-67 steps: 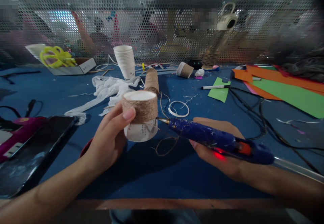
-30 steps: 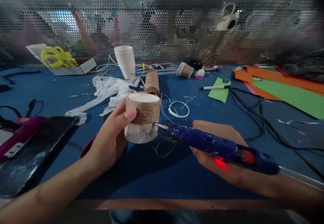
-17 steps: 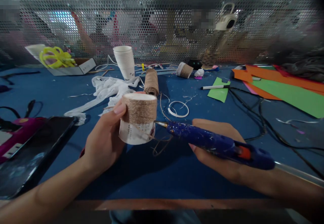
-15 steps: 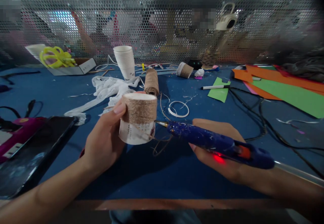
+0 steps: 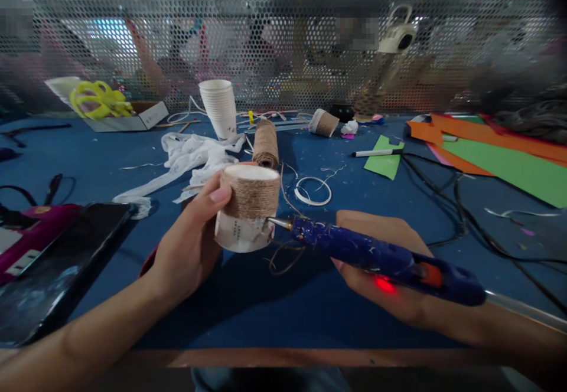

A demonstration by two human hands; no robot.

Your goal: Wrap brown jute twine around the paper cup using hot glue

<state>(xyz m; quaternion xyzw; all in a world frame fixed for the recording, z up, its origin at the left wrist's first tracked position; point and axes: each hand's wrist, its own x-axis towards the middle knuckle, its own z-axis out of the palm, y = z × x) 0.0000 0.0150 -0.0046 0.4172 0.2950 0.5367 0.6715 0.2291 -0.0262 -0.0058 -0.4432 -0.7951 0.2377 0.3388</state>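
Note:
My left hand (image 5: 186, 249) grips an upside-down paper cup (image 5: 248, 208) above the blue table (image 5: 248, 303). Brown twine covers the cup's upper half, and a loose strand hangs below it. My right hand (image 5: 381, 262) is closed on a blue glue gun (image 5: 381, 257) with a red light glowing underneath. The gun's metal nozzle touches the cup's right side at the lower edge of the twine.
A twine spool (image 5: 266, 142), a stack of white cups (image 5: 219, 107) and crumpled white strips (image 5: 190, 159) lie behind the cup. A tablet (image 5: 57, 268) sits at the left, with black cables (image 5: 460, 215) and coloured paper (image 5: 500, 156) at the right. Yellow scissors (image 5: 98, 100) rest at the far left by the mesh screen (image 5: 283, 38).
The cup has tilted and shifted slightly right. The glue gun's nozzle, just off the cup half a second ago, now touches its side below the twine.

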